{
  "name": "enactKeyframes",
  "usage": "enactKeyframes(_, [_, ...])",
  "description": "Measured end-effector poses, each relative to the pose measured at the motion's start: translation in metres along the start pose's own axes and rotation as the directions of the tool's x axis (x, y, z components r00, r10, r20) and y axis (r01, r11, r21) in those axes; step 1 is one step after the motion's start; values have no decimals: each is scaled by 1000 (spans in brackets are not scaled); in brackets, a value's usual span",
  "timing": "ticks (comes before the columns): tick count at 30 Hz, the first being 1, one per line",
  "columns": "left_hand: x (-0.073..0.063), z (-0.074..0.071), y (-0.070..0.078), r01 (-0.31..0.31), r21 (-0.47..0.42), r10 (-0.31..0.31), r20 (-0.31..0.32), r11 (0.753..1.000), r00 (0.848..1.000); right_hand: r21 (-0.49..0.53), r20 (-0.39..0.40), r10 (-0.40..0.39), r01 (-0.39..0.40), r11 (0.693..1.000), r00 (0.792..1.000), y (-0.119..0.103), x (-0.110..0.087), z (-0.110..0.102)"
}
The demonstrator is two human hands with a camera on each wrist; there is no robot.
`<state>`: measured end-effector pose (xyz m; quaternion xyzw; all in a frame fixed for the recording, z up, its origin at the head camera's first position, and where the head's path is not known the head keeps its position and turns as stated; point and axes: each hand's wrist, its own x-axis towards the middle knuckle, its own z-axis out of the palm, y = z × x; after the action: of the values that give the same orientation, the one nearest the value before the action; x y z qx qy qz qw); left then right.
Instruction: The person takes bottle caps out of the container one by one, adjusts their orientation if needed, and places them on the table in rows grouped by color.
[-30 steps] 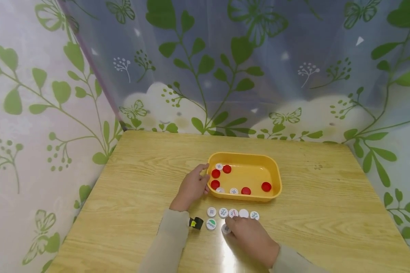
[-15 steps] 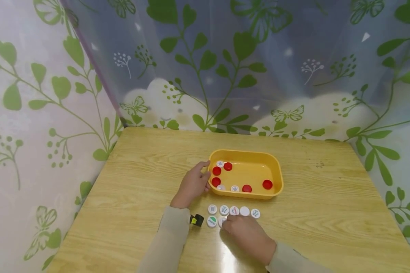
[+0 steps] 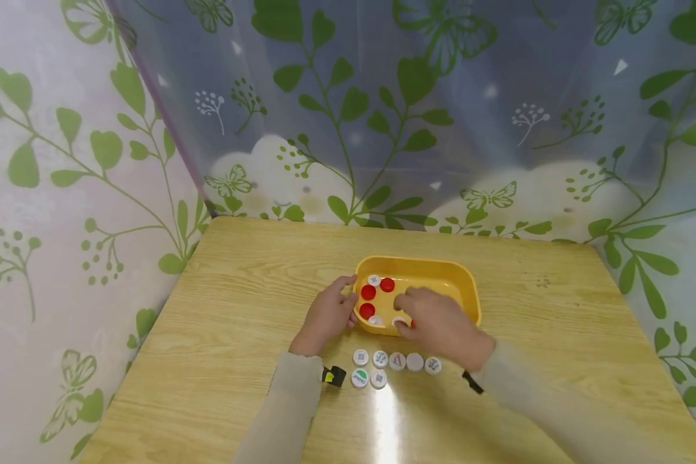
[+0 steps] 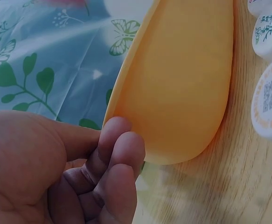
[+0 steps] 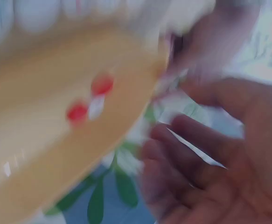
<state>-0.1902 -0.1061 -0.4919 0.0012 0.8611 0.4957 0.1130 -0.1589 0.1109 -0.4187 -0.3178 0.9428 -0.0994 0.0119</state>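
Note:
A yellow plastic tray sits on the table with red bottle caps and white ones inside. My left hand holds its left end, fingertips curled against the outer wall in the left wrist view. Over the tray's middle is my right hand, its fingers loosely bent and apart, with nothing seen between them. It hides part of the tray and some caps; its wrist view is blurred. In front of the tray stand white printed caps: several in a back row, two in a front row.
The wooden table runs back to a leaf-patterned curtain. A similar curtain hangs along the left side. Black straps show at both wrists, and light glares off the table near me.
My right hand has let go of the white cap, left beside the green-printed one in the front row. It has moved up and away over the tray. My left hand stays put.

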Motion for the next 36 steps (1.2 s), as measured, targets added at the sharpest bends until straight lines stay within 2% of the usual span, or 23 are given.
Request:
enactKeyframes(2, [0,0,0,4,-2,-4,-7,1000,1000,-54,121,17,-11,998,992,13,23,-14])
enactKeyframes(4, [1,0,-1,9,-6,-10,-12,1000,1000,-98,266,18,9,995,964,24,45,-18])
enactKeyframes(5, [2,1,-1,10,-10,-11,-12,1000,1000,-101,341,19,16,995,940,28,53,-17])
enactKeyframes(7, [3,2,-2,7,-19,-7,-8,1000,1000,-105,481,30,24,994,876,32,67,-10])
enactKeyframes(10, [4,5,-3,-2,-30,2,9,1000,1000,-128,623,57,30,991,780,35,76,5])
enactKeyframes(11, [4,6,-3,-4,-33,5,15,999,1000,-134,648,68,26,991,758,35,77,10])
enactKeyframes(13, [5,8,-3,-10,-36,10,26,999,1000,-153,666,76,36,988,742,36,78,18])
enactKeyframes(21, [0,10,1,-15,1,15,14,1000,1000,-135,635,34,68,989,772,34,83,27])
enactKeyframes(23, [-2,10,1,-11,7,11,15,1000,1000,-144,615,23,84,986,788,34,83,28])
enactKeyframes(27, [-6,10,2,-13,10,13,25,1000,1000,-213,545,52,78,974,837,40,80,33])
enactKeyframes(30, [-6,11,1,-20,7,19,25,1000,999,-241,483,40,89,966,875,49,78,36])
enactKeyframes(33, [-7,11,1,-22,8,22,20,1000,1000,-196,456,9,90,976,890,64,79,44])
enactKeyframes(36, [-6,10,2,-19,6,18,18,1000,1000,-159,445,-8,88,983,896,72,82,47])
